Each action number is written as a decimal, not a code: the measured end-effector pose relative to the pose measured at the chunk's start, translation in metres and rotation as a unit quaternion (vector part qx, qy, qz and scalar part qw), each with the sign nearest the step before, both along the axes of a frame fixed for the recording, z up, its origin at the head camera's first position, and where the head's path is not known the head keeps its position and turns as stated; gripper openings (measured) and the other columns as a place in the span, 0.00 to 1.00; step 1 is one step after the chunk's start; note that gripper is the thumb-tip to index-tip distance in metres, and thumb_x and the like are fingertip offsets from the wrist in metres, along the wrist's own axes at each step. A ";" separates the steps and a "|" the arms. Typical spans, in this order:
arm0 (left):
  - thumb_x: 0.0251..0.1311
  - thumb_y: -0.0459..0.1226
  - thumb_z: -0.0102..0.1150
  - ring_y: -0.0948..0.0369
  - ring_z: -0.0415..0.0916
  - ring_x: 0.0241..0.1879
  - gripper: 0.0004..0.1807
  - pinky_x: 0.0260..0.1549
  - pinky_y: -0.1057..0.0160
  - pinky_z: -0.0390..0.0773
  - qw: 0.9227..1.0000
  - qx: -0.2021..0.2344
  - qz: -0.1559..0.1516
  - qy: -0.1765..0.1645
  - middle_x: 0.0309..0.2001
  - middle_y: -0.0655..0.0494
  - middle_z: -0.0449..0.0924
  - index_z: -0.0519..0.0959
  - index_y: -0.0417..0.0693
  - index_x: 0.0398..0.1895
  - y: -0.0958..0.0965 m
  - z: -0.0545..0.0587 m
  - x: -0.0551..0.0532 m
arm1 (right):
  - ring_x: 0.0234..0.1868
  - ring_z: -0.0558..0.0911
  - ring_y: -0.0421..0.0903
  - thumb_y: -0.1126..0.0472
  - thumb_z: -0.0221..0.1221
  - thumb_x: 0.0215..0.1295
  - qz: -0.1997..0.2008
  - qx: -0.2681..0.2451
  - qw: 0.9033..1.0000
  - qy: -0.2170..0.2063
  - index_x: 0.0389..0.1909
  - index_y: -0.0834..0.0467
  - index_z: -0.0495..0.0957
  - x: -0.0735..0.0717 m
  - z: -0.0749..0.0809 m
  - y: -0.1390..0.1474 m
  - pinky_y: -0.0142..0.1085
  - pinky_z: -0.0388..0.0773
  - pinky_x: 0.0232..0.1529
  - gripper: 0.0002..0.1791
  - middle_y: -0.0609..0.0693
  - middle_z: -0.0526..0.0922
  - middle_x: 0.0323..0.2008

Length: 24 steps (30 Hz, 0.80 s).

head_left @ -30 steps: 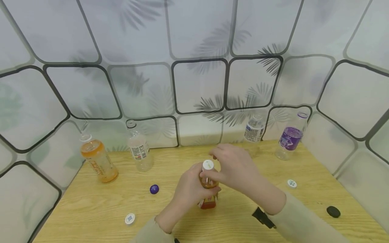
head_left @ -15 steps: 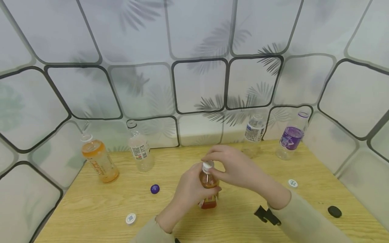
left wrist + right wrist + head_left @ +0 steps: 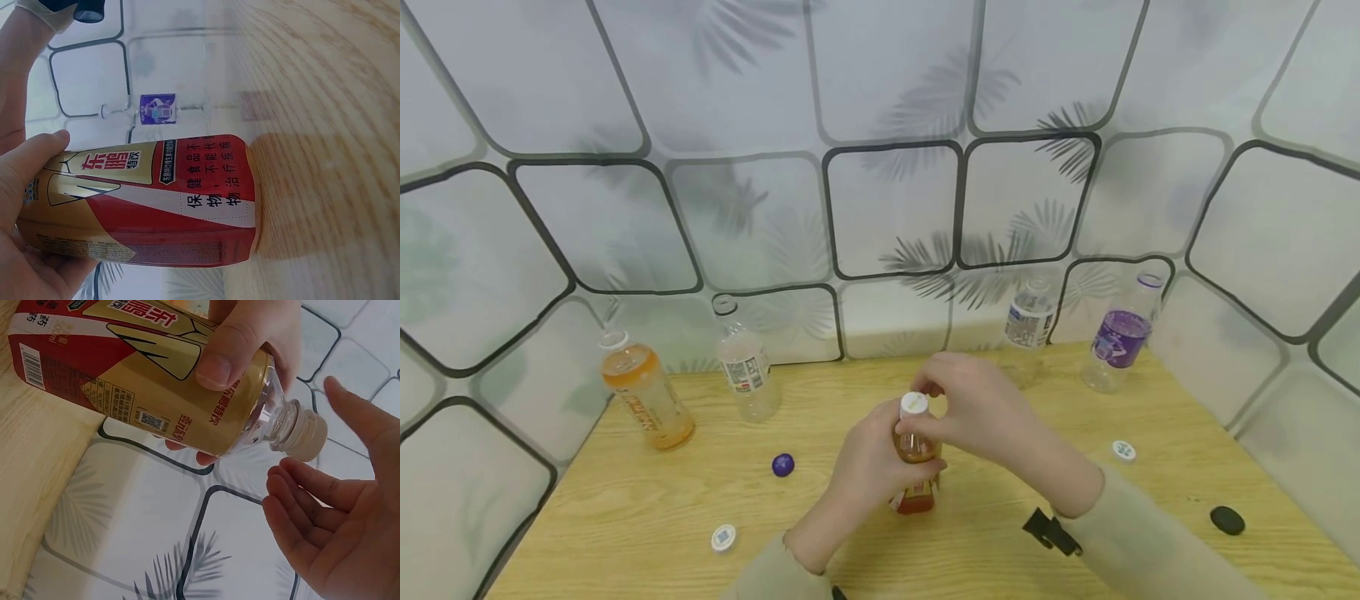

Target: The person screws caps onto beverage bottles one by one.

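Observation:
A red and gold drink bottle (image 3: 137,206) with a white cap (image 3: 306,435) stands upright on the table in front of me. My left hand (image 3: 872,458) grips it around the upper body, thumb on one side and fingers on the other. At the cap, my right hand (image 3: 977,408) has its thumb on one side and its loosely bent fingers on the other. In the right wrist view, small gaps show between these fingertips (image 3: 284,472) and the cap, which sits on the bottle's neck.
Behind stand an orange-tinted bottle (image 3: 647,400), two clear bottles, one left (image 3: 748,375) and one right (image 3: 1028,325), and a purple-labelled bottle (image 3: 1120,342). Loose caps lie about: purple (image 3: 782,465), white (image 3: 723,537), another white (image 3: 1123,451) and black (image 3: 1227,520). A patterned wall closes the back.
Half a second ago the right fingers covered the cap's top; now they have come off it and the top shows again. The left hand and the bottle stay in place.

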<state>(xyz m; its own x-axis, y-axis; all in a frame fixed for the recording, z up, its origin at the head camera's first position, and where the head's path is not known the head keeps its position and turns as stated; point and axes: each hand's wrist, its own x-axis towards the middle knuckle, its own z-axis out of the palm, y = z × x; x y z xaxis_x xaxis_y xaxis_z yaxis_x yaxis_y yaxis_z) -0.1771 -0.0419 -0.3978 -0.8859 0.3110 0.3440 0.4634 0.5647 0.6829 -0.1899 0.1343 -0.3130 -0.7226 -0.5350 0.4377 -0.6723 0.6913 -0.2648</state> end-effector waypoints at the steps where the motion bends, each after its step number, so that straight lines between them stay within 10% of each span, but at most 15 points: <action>1: 0.51 0.43 0.85 0.56 0.86 0.55 0.33 0.54 0.55 0.88 1.000 0.000 0.000 0.002 0.58 0.55 0.86 0.81 0.52 0.61 0.000 0.000 0.000 | 0.43 0.86 0.45 0.47 0.77 0.59 0.006 -0.004 1.000 0.001 0.46 0.57 0.86 0.000 0.000 0.001 0.41 0.86 0.47 0.22 0.48 0.89 0.41; 6: 0.50 0.42 0.85 0.55 0.86 0.55 0.37 0.54 0.56 0.88 1.000 0.008 0.005 -0.006 0.58 0.53 0.86 0.79 0.50 0.64 0.000 0.000 0.000 | 0.56 0.87 0.51 0.58 0.67 0.71 0.062 -0.058 0.995 -0.048 0.63 0.62 0.81 -0.001 -0.002 0.009 0.49 0.85 0.60 0.22 0.54 0.89 0.55; 13: 0.50 0.42 0.86 0.54 0.86 0.56 0.40 0.56 0.54 0.87 1.000 0.014 0.005 -0.015 0.59 0.52 0.86 0.78 0.48 0.68 0.000 0.000 0.001 | 0.53 0.90 0.50 0.70 0.64 0.70 0.131 -0.100 0.982 -0.090 0.58 0.62 0.85 -0.007 -0.008 0.013 0.44 0.87 0.59 0.17 0.53 0.90 0.54; 24: 0.50 0.42 0.85 0.52 0.84 0.61 0.41 0.59 0.51 0.86 1.000 0.015 0.004 -0.013 0.64 0.51 0.84 0.78 0.49 0.69 0.000 0.000 0.002 | 0.38 0.88 0.43 0.56 0.78 0.59 0.018 -0.123 0.986 -0.109 0.40 0.54 0.87 -0.004 -0.008 0.004 0.36 0.87 0.45 0.12 0.43 0.90 0.35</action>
<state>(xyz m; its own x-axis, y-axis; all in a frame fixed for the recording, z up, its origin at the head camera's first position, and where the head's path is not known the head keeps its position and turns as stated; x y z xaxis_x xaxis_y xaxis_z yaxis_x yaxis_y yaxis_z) -0.1756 -0.0417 -0.3975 -0.8971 0.2929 0.3308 0.4410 0.5471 0.7115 -0.1936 0.1386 -0.3211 -0.7965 -0.4592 0.3934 -0.6036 0.5656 -0.5619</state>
